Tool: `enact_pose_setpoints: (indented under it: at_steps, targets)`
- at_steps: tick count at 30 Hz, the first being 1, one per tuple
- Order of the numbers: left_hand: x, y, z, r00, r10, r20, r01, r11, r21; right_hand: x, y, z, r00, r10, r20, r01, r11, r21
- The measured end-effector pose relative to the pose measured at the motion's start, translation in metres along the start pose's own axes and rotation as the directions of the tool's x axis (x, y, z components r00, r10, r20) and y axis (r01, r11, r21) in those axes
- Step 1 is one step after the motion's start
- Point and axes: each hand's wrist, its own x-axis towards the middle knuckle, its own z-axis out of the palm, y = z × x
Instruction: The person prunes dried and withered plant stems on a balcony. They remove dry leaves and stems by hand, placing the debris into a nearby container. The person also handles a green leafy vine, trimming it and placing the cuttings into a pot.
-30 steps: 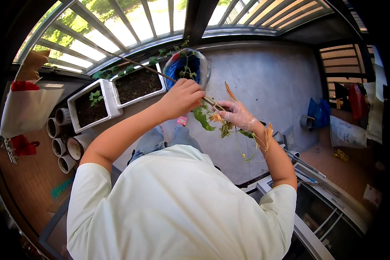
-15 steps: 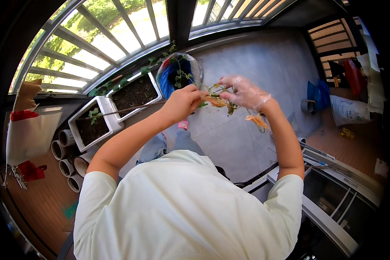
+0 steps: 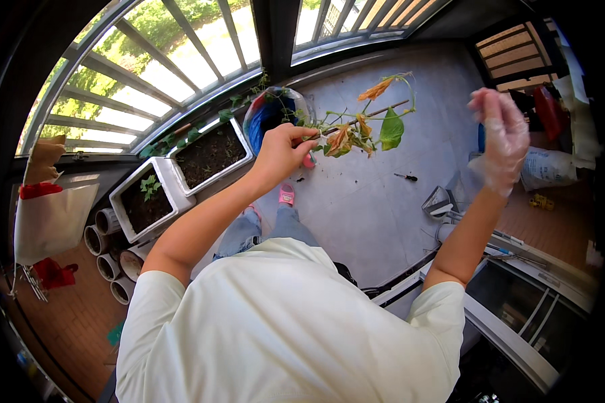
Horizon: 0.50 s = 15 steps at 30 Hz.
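My left hand (image 3: 284, 149), ungloved, pinches a thin brown stick (image 3: 388, 107) that points up and to the right. A vine (image 3: 346, 134) with orange-brown withered leaves and one broad green leaf hangs around the stick. Off to the right, my right hand (image 3: 501, 138) is raised in a clear plastic glove, apart from the vine. Its fingers point upward, slightly bent, and nothing shows in them. Just beyond my left hand stands a tall bag (image 3: 254, 117) with a blue inside, where more green vine trails over the edge.
Two white planters of soil, a nearer one (image 3: 129, 215) with a small green plant and a farther one (image 3: 232, 161), line the barred window. Several round pots (image 3: 107, 267) lie beside them. A dark-handled tool (image 3: 408, 177) and a dustpan (image 3: 439, 201) rest on the grey floor (image 3: 370, 221).
My right hand has let go of the vine and swung right and away. The stick, which stretched left over the planters, now reaches right from my left hand, with the vine spread out.
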Motion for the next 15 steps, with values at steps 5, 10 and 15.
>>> enact_pose_setpoints:
  at_steps: [5,10,15]
  targets:
    - [0.002,0.001,0.001,0.998,-0.039,-0.058,0.039,0.999,-0.005,-0.098,0.013,0.114,0.823,0.283,0.494,-0.319,0.948,-0.011]
    - [0.002,0.002,0.000,0.990,-0.129,-0.048,0.128,0.991,-0.023,-0.118,0.064,0.169,0.564,0.599,0.569,-0.825,0.442,0.352]
    - [-0.001,-0.004,-0.001,0.986,-0.151,-0.065,0.149,0.988,-0.027,-0.112,0.068,0.189,0.489,0.705,0.514,-0.567,-0.191,0.801]
